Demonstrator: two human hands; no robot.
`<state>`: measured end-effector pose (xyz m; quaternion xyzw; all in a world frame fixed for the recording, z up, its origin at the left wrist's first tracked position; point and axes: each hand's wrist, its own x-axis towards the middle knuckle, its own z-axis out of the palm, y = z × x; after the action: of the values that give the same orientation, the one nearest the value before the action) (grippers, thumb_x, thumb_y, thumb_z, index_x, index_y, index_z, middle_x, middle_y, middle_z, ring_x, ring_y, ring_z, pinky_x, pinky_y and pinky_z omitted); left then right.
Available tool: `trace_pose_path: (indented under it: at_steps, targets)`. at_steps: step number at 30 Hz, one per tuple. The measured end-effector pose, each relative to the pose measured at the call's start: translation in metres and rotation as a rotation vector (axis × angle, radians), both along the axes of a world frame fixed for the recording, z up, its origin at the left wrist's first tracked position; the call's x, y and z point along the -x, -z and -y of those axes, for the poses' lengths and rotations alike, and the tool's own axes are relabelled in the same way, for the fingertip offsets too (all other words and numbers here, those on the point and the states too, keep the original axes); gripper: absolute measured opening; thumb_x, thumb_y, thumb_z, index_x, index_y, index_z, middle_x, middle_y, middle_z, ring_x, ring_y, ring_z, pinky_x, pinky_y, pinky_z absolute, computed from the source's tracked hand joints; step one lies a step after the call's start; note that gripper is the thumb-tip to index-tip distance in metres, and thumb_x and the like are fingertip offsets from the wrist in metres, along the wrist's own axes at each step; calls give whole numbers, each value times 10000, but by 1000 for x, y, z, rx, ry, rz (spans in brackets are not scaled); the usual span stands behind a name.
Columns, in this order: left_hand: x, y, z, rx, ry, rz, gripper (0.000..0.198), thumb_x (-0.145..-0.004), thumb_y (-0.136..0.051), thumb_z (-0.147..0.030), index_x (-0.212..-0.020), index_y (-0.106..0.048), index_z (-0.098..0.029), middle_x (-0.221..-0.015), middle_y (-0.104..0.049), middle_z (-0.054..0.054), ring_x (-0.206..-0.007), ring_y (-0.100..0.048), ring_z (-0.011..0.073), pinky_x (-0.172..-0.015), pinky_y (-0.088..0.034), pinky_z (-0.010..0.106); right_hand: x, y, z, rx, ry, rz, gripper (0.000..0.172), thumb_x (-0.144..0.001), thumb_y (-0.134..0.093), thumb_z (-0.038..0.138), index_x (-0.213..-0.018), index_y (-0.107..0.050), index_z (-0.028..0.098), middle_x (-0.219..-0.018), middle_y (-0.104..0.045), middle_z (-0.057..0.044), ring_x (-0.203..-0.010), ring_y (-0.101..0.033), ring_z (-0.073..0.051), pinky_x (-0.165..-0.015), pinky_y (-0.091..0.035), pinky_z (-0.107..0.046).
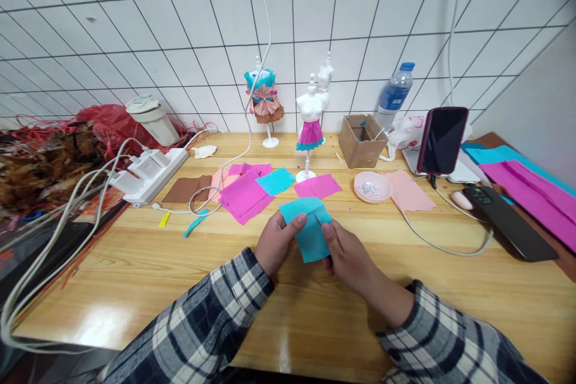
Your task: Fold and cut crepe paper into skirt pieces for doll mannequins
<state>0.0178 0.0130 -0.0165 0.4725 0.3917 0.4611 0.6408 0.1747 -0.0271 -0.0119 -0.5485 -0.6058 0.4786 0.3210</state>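
Both my hands hold one teal paper square (pixel 308 225) just above the wooden table (pixel 135 264), near its middle. My left hand (pixel 275 241) pinches the paper's left edge with thumb on top. My right hand (pixel 345 252) pinches its right side, where a small fold stands up. Beyond the paper lie loose squares: a magenta stack (pixel 245 195), a teal square (pixel 275 180) and a pink square (pixel 317 186). A white doll mannequin in a pink and teal skirt (pixel 310 126) stands behind them.
A second dressed mannequin (pixel 264 102) stands at the wall. A cardboard box (pixel 361 141), pink dish of beads (pixel 372 186), water bottle (pixel 395 95), propped phone (pixel 441 139) and black phone (pixel 508 222) sit to the right. A power strip (pixel 150 174) with white cables lies left.
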Motion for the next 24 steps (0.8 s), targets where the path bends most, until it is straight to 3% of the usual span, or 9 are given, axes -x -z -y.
trace_pose_path:
  at_steps: [11,24]
  targets:
    - [1,-1,-2,28,-75,-82,339,-767,-675,-458,-903,-718,-151,-860,-745,51,-775,-654,197,-767,-509,315,1,7,0,25,-43,-83,417,-943,-224,599,-831,-417,247,-519,-531,56,-413,-514,-130,-437,-412,-248]
    - [1,-3,-2,-23,-95,-142,322,-788,-649,-460,-856,-708,-151,-843,-737,45,-841,-647,209,-816,-496,329,1,1,1,60,-50,-108,412,-937,-242,598,-777,-396,251,-478,-472,72,-354,-455,-114,-381,-384,-233]
